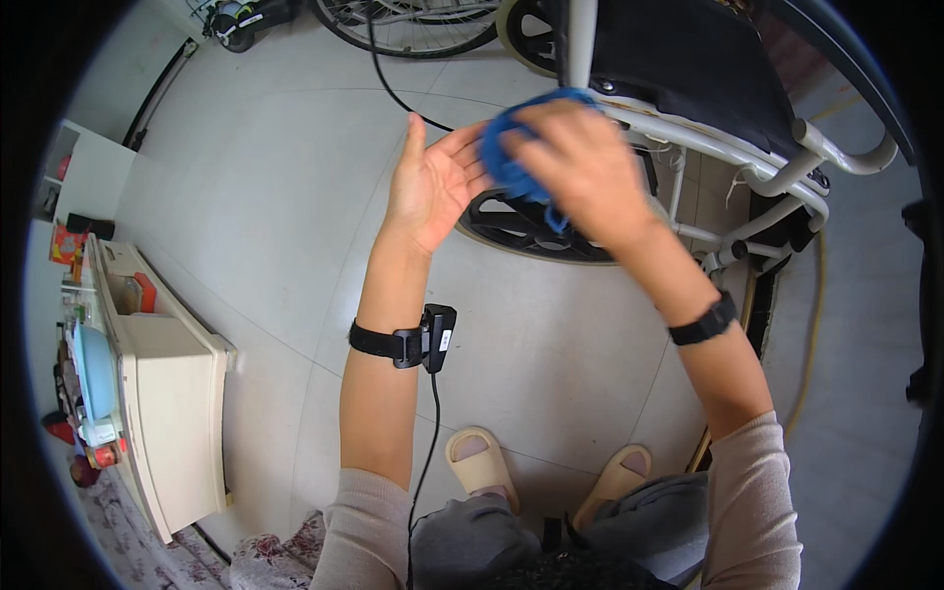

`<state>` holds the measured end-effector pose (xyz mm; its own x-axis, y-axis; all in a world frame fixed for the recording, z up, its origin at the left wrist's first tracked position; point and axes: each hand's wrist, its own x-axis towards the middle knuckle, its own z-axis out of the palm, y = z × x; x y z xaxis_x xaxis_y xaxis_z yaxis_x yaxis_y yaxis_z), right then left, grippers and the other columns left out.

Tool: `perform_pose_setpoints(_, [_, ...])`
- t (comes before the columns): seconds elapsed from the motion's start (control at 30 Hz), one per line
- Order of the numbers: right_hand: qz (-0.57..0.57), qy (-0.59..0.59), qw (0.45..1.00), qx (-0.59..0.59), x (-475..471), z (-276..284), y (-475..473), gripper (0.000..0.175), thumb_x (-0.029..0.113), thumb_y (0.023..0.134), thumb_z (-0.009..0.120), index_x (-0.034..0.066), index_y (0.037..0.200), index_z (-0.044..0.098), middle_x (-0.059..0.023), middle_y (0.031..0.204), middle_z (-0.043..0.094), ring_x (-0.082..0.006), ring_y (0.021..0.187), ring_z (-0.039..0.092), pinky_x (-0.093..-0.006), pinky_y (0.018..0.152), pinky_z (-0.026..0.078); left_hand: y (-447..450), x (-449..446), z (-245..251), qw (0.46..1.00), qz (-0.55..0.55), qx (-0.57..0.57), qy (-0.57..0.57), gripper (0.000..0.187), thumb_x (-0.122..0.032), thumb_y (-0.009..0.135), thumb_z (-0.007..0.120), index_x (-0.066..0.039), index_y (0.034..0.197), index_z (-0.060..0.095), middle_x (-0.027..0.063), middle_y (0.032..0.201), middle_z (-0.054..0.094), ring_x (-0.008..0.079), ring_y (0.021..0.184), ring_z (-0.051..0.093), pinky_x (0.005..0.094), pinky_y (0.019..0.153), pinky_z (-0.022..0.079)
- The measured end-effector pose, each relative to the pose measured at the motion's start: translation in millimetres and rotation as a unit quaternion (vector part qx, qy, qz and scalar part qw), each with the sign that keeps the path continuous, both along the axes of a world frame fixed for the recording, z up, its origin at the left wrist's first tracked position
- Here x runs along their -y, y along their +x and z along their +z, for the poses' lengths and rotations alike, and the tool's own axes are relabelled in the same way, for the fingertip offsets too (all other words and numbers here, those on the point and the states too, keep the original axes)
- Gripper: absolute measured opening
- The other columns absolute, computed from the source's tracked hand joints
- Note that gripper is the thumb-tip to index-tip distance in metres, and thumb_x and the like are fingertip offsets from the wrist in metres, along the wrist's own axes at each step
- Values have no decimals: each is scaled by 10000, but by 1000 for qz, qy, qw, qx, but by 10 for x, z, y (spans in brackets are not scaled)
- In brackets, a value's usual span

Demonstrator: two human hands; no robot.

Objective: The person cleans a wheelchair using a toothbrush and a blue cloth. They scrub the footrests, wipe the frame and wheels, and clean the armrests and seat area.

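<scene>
A blue cloth (514, 168) is bunched in my right hand (590, 166), which is blurred by motion. My left hand (442, 173) is palm up beside it, thumb raised and fingers extended toward the cloth. Its fingertips meet the cloth's edge in the picture; whether they touch it is hard to tell. Behind both hands stands a wheelchair with a white tubular frame (708, 136) and a black seat (686, 66). One of its black-spoked wheels (582, 240) shows just below the cloth.
A large spoked wheel (420, 33) and a black cable (383, 77) are at the top. To the left is a cream cabinet (173, 413) with a light-blue basin (94, 369) on it. A yellow hose (813, 324) runs along the right. Beige slippers (483, 461) are on my feet.
</scene>
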<state>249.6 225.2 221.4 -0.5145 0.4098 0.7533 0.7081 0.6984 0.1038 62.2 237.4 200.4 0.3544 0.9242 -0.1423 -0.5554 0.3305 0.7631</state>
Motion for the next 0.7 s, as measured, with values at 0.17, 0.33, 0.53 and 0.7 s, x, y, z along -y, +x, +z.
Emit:
perform_pose_setpoints(0.17, [-113, -17, 993, 10, -22, -107, 159, 239, 98, 692, 620, 93, 930, 605, -59, 1014, 600, -259, 963, 550, -363, 794, 449, 51, -4, -52, 998, -34, 10, 51, 863, -622, 962, 180, 130, 1330, 389, 230, 1326, 490, 308, 1169, 527, 421, 1093, 352])
perform_pose_setpoints(0.33, [-114, 1, 992, -52, -38, -24, -150, 198, 92, 692, 607, 80, 888, 581, -65, 931, 572, -262, 919, 528, -366, 784, 449, 129, -17, 17, 998, 4, -38, 48, 863, -656, 948, 174, 95, 1273, 449, 187, 1221, 530, 274, 1152, 541, 384, 1060, 382])
perform_pose_setpoints(0.53, [-12, -87, 994, -65, 303, -231, -397, 279, 82, 703, 598, 30, 976, 589, -115, 1098, 545, -294, 1061, 504, -377, 844, 448, 125, 196, -28, 999, 39, -22, -1, 666, -598, 954, 356, -30, 1291, 448, 119, 1286, 504, 203, 1196, 483, 363, 1012, 396])
perform_pose_setpoints(0.7, [40, -264, 953, -141, 611, -502, -452, 427, 0, 647, 671, 11, 1063, 574, -118, 1161, 519, -319, 1113, 474, -390, 871, 430, 1, 770, -288, 991, -5, -110, -71, 520, -402, 958, 522, -33, 1317, 445, 106, 1247, 543, 195, 1168, 523, 358, 958, 449])
